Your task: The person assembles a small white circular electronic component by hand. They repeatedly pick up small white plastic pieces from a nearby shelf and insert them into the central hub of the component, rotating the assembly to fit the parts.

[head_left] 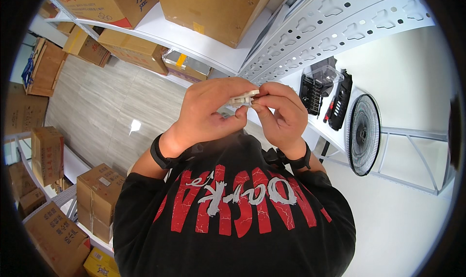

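Note:
In front of my chest, both hands pinch a small off-white plastic part (241, 101) with a stepped, ridged edge. My left hand (208, 107) grips its left end between thumb and fingers. At the other end, the thumb and forefinger of my right hand (284, 113) close on the part. The fingers cover much of it, so its full shape and exact kind cannot be made out. Each wrist wears a black band.
Cardboard boxes (131, 46) fill white shelves ahead and at the left. A perforated metal upright (335, 22) rises at the far right. Beyond my right hand are an open black tool case (313, 95), a black-and-red device (339, 101) and a round fan grille (364, 134).

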{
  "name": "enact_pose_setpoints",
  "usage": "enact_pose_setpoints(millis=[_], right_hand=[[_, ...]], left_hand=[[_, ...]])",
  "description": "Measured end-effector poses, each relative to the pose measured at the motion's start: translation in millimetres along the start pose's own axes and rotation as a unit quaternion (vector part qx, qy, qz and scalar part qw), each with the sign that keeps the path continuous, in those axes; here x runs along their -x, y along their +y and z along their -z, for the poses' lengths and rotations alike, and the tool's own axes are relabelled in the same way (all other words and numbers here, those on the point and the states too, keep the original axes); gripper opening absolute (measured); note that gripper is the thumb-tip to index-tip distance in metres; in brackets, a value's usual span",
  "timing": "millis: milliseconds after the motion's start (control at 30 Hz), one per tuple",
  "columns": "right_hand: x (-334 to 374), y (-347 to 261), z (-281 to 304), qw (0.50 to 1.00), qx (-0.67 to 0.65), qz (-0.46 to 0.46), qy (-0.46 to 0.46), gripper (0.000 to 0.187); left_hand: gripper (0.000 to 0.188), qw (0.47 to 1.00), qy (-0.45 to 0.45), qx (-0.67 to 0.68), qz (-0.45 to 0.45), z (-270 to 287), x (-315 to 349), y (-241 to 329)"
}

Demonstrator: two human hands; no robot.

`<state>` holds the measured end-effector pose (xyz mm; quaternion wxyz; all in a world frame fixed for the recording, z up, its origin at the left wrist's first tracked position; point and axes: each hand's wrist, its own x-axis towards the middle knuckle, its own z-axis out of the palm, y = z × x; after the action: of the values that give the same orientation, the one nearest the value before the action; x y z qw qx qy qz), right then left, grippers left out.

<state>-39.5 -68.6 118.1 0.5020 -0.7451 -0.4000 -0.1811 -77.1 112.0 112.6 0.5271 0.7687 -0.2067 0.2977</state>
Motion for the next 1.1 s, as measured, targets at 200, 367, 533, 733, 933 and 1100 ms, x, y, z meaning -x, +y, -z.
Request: enact_pose_setpoints(millis=[200,367,533,733,933,1100], right_hand=[[0.4,-0.5,-2.2,1.000,0.005,-0.002,0.004,0.012],[1.9,-0.1,-3.7,1.000,-0.005,-0.010,0.008,0.012],[1.2,-1.1,-2.7,1.000,0.005,0.002,0.007,0.013],[4.1,-0.2,-4.4,1.000,-0.012,-0.010,0.016,0.013],[7.5,2.3,-5.1,1.000,-0.018,-0.012,0.018,0.014],[7.9,1.0,-4.0,1.000,-0.015,-0.003,0.022,0.015]], left_hand=[[0.039,1.000,0.005,0.008,0.003,0.3,1.7,-0.9],[0.039,1.000,0.007,0.010,0.010,0.3,2.5,-0.2],[0.039,1.000,0.010,0.010,0.005,-1.0,4.2,-0.5],[0.038,1.000,0.008,0.012,0.014,-2.0,4.6,0.7],[0.037,0.999,0.010,0.014,0.027,-4.4,6.6,1.2],[0.037,0.999,0.004,0.022,0.032,-4.5,7.3,2.8]])
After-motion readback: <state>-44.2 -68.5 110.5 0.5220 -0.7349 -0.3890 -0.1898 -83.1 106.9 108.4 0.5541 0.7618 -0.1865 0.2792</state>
